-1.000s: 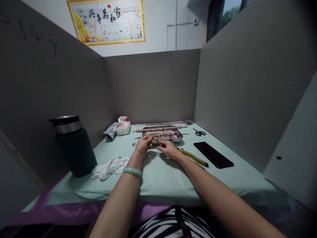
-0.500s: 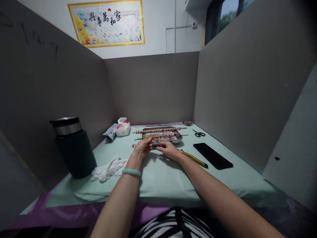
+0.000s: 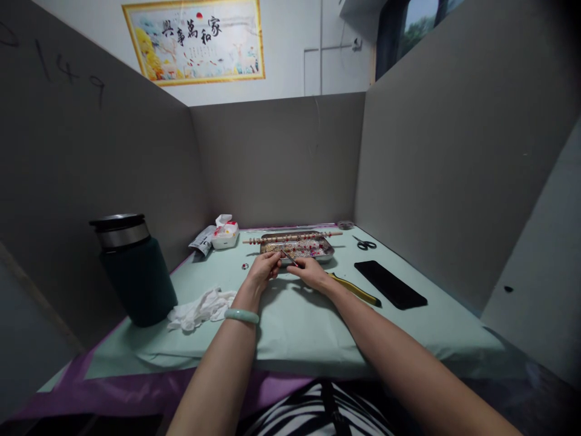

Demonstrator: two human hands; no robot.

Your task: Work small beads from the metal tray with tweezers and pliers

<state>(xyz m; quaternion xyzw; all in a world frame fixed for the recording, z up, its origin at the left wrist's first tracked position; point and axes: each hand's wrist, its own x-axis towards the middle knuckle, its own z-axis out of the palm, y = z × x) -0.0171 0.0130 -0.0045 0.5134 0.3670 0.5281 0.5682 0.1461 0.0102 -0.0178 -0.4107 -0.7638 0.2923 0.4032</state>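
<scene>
My left hand (image 3: 265, 269), with a pale green bangle (image 3: 242, 315) at the wrist, is closed in a pinch; what its fingertips hold is too small to make out. Just to the right, my right hand (image 3: 311, 274) is closed around slim metal tweezers (image 3: 289, 258), partly red near the fingers. Their tip points up and left, close to my left fingertips. Behind both hands is a metal tray (image 3: 329, 257) of small gold, red and pink beads. Across it rests a wooden stick (image 3: 338, 234) with several small red beaded pieces on it.
Yellow-handled pliers (image 3: 358, 292), a black phone (image 3: 390, 284) and scissors (image 3: 365, 244) lie to the right. At left are a small beaded ring (image 3: 245, 266), white gloves (image 3: 202, 310), a dark green bottle (image 3: 138, 281) and a tissue pack (image 3: 226, 235). Grey partitions (image 3: 276, 163) enclose the table.
The tweezers' tip and my left fingertips have shifted slightly against each other. Both hands stay in nearly the same place before the tray.
</scene>
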